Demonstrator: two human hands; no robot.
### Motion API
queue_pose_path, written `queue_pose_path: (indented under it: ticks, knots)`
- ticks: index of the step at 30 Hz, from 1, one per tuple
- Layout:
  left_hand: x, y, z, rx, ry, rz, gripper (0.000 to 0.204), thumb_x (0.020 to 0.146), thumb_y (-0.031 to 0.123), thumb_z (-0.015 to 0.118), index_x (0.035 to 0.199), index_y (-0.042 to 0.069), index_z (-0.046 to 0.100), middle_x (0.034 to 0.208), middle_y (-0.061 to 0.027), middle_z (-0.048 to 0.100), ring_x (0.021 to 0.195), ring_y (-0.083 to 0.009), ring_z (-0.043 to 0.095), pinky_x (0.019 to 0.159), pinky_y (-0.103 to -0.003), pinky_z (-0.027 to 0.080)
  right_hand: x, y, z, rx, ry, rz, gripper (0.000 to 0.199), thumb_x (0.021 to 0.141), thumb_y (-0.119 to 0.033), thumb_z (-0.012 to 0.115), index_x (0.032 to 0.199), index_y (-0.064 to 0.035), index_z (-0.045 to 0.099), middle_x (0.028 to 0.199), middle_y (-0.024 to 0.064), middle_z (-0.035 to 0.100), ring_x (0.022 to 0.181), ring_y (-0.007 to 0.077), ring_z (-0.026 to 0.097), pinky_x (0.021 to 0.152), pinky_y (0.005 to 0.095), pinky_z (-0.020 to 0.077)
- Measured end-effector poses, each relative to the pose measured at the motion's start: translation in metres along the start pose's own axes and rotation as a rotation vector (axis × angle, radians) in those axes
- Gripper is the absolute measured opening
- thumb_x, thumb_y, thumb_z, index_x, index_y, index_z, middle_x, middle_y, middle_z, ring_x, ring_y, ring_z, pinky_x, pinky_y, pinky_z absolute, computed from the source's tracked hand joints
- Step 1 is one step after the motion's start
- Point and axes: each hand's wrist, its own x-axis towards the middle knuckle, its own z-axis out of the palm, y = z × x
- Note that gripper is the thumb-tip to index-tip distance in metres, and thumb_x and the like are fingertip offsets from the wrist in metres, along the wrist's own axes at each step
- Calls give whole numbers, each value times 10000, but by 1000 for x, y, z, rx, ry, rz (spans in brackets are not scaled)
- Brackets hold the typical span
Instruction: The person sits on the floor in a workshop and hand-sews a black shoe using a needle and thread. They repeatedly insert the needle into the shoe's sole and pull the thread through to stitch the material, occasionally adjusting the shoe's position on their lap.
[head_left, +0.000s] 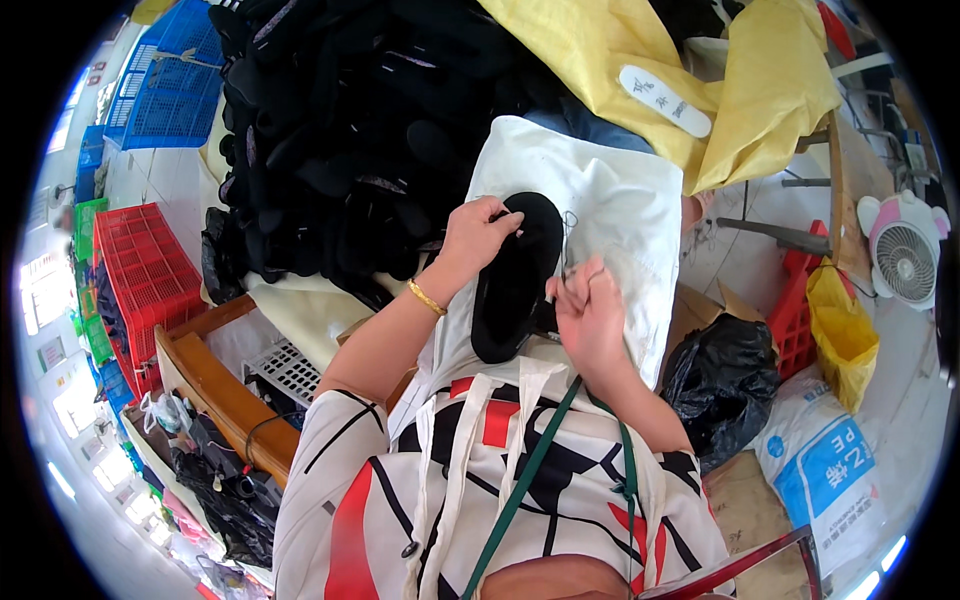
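A black, slipper-shaped piece of footwear (512, 290) lies lengthwise across my lap on a white cloth (640, 200). My left hand (478, 238) pinches its upper left edge between thumb and fingers; a gold bracelet circles that wrist. To the right of the slipper, my right hand (590, 305) is raised with its fingers curled together. Motion blurs it slightly, and I cannot make out what is between the fingertips. A thin dark loop (570, 222), perhaps thread, shows on the cloth just above that hand.
Beyond my lap rises a large heap of black footwear pieces (340, 130). A white insole (665, 100) rests on yellow sheeting (755, 110). Red (155, 290) and blue crates (170, 75) stand left, beside a wooden drawer (215, 375). Right are a black bag (722, 380) and a fan (903, 250).
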Motion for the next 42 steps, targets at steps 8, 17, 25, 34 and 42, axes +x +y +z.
queue_pose_path:
  ticks: [8, 17, 25, 34, 42]
  knots:
    - [-4, -7, -9, 165, 63, 307, 254, 827, 295, 727, 758, 51, 716, 734, -145, 675, 695, -291, 668, 673, -376, 538, -3, 9, -4, -22, 57, -68, 359, 1073, -210, 417, 728, -113, 404, 637, -6, 362, 578, 130, 362, 767, 379, 473]
    - [-43, 23, -22, 623, 47, 823, 251, 736, 90, 656, 983, 51, 631, 948, -93, 621, 985, -300, 600, 830, -393, 514, 2, 7, 18, -109, 24, -71, 352, 1064, -227, 453, 748, -76, 474, 652, 12, 433, 573, 126, 392, 789, 377, 501]
    - [-35, 6, -7, 841, 150, 771, 146, 750, 149, 639, 857, 49, 624, 854, -77, 642, 881, -256, 632, 692, -376, 547, 8, -7, 36, -121, -24, -98, 327, 1042, -180, 441, 731, -80, 446, 655, 4, 400, 570, 121, 370, 818, 358, 483]
    - [-22, 36, -22, 836, 309, 524, 133, 766, 174, 628, 787, 48, 668, 807, -140, 695, 813, -310, 681, 718, -398, 553, 36, -23, 79, -659, -356, -279, 294, 1003, -189, 502, 731, -78, 496, 689, -13, 464, 651, 103, 444, 668, 279, 420]
    - [-71, 45, -20, 808, 323, 350, 111, 720, 140, 654, 703, 37, 692, 735, -173, 693, 706, -333, 704, 631, -422, 564, 13, -30, 55, -789, -566, -271, 379, 1049, -234, 503, 715, -53, 507, 680, -23, 502, 620, 73, 432, 589, 243, 384]
